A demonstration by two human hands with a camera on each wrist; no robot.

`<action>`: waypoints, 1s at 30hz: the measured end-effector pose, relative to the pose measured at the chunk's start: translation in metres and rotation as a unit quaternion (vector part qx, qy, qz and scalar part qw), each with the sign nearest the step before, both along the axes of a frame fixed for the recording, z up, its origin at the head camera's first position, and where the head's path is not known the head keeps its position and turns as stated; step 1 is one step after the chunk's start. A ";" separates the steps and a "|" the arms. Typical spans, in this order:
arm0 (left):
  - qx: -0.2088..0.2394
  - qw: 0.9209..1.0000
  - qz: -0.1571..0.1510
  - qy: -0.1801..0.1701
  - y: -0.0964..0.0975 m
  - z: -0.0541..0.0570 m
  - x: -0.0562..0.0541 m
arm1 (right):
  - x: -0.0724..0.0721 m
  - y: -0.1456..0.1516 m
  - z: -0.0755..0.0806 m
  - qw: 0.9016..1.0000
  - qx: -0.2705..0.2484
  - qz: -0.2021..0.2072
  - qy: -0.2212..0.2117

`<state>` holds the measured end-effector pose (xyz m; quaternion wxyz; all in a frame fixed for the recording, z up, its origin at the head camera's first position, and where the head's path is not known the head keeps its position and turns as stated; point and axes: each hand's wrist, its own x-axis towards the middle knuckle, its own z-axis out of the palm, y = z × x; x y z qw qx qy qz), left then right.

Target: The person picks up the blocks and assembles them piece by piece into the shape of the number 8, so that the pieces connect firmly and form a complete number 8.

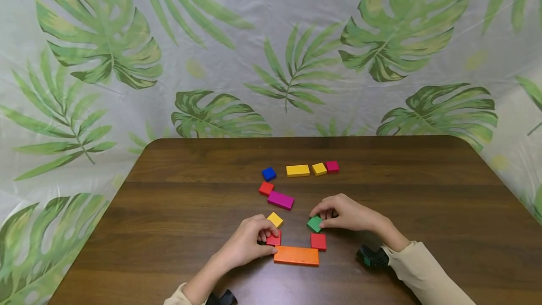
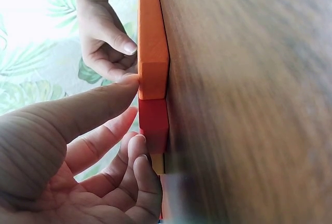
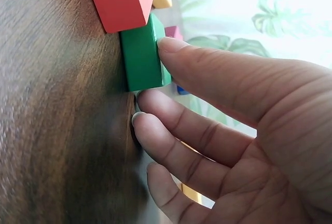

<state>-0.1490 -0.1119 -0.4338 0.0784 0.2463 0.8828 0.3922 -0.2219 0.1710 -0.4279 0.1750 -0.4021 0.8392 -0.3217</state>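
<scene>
In the head view my left hand [image 1: 250, 241] reaches over the left red block [image 1: 274, 238], fingertips on it and thumb at the corner of the long orange block [image 1: 296, 256]. The left wrist view shows that thumb touching the orange block's [image 2: 153, 37] end, with the other fingers bent beside the red block [image 2: 153, 123]. My right hand [image 1: 349, 213] pinches a green block [image 1: 314, 223] between thumb and index finger. In the right wrist view the thumb lies on the green block's [image 3: 142, 58] edge. Another red block [image 1: 318, 242] sits just nearer the orange one.
A yellow block [image 1: 274, 220] lies beyond the left red one. Farther back are a magenta block [image 1: 281, 200], a red block [image 1: 266, 188] and a blue block [image 1: 268, 173]. Along the back lie a long yellow block [image 1: 298, 170], a small yellow block [image 1: 319, 169] and a pink block [image 1: 332, 166].
</scene>
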 end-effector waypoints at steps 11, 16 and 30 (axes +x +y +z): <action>-0.003 1.000 0.000 -0.002 0.000 0.000 0.000 | 0.000 0.000 -0.001 1.000 0.001 -0.001 0.003; -0.002 1.000 0.005 -0.010 0.000 -0.002 0.004 | 0.004 0.000 -0.002 1.000 -0.007 0.004 0.002; -0.003 1.000 0.002 -0.008 0.000 -0.001 0.001 | 0.002 0.000 0.000 1.000 -0.004 0.007 0.009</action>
